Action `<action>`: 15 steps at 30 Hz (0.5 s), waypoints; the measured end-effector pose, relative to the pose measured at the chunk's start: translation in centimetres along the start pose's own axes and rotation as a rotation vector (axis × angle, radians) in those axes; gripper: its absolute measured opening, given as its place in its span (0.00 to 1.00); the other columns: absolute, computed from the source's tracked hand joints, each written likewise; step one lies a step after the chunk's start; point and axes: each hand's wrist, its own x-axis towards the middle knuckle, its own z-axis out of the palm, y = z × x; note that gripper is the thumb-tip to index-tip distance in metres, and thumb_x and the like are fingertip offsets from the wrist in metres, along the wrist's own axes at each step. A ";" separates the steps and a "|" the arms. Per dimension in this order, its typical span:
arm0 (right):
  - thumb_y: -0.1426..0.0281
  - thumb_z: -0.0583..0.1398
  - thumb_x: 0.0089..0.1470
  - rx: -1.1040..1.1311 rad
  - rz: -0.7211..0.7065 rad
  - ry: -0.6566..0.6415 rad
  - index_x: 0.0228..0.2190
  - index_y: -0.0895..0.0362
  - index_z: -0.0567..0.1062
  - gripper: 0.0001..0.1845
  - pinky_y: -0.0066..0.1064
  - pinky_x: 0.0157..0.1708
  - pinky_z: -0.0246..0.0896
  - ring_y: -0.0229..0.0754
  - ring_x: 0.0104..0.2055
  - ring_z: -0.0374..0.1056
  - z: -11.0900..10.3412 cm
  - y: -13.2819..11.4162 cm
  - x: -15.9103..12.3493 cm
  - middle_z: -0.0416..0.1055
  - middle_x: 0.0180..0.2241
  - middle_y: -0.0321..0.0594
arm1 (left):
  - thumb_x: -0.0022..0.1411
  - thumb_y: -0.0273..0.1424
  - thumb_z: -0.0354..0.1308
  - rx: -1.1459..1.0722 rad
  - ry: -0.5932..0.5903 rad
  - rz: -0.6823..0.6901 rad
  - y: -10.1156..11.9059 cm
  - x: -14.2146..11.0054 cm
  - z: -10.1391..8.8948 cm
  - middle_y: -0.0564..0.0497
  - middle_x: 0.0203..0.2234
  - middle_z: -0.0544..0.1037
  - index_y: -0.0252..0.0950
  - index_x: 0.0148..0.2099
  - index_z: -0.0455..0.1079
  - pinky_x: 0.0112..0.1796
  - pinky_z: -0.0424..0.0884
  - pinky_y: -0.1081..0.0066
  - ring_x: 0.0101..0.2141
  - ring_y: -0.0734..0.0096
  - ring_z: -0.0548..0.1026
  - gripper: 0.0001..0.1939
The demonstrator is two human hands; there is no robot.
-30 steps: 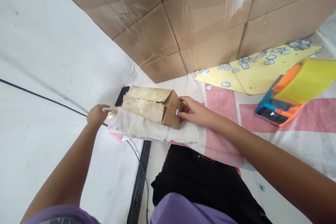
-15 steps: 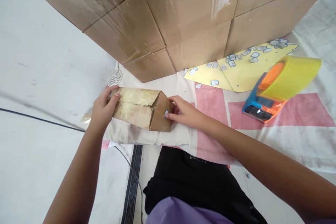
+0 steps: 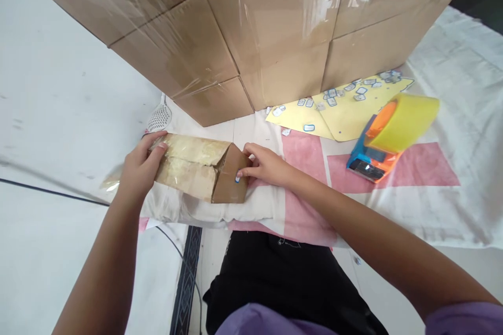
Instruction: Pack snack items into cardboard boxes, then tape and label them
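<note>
Patterned cloth [image 3: 416,209] — on it, carton [image 3: 188,167], yellow sheets [image 3: 348,123], tape dispenser [image 3: 375,155]

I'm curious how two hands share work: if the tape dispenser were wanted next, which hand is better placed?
Probably the right hand: it touches the right end of the small carton, nearer the tape dispenser, while the left hand is at the far end.

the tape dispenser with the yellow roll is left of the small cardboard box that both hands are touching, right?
Not quite: the head view shows the tape dispenser with the yellow roll to the right of the small cardboard box. The left hand and right hand are both touching that box.
</note>
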 end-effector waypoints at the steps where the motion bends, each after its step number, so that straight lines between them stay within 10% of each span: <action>1: 0.60 0.69 0.50 0.017 -0.005 0.001 0.33 0.52 0.63 0.20 0.30 0.32 0.59 0.41 0.37 0.67 0.0 0.2 0.1 0.68 0.37 0.33 | 0.65 0.44 0.53 -0.002 0.004 0.006 -0.1 0.1 0.0 0.53 0.46 0.79 0.48 0.58 0.74 0.53 0.69 0.58 0.44 0.60 0.74 0.22; 15: 0.60 0.72 0.45 -0.095 -0.010 0.020 0.44 0.53 0.69 0.27 0.32 0.35 0.63 0.39 0.35 0.68 0.1 -0.3 -1.1 0.70 0.40 0.35 | 0.65 0.45 0.53 -0.069 0.010 0.022 -0.3 0.0 0.1 0.52 0.45 0.80 0.47 0.57 0.75 0.50 0.70 0.60 0.42 0.60 0.75 0.22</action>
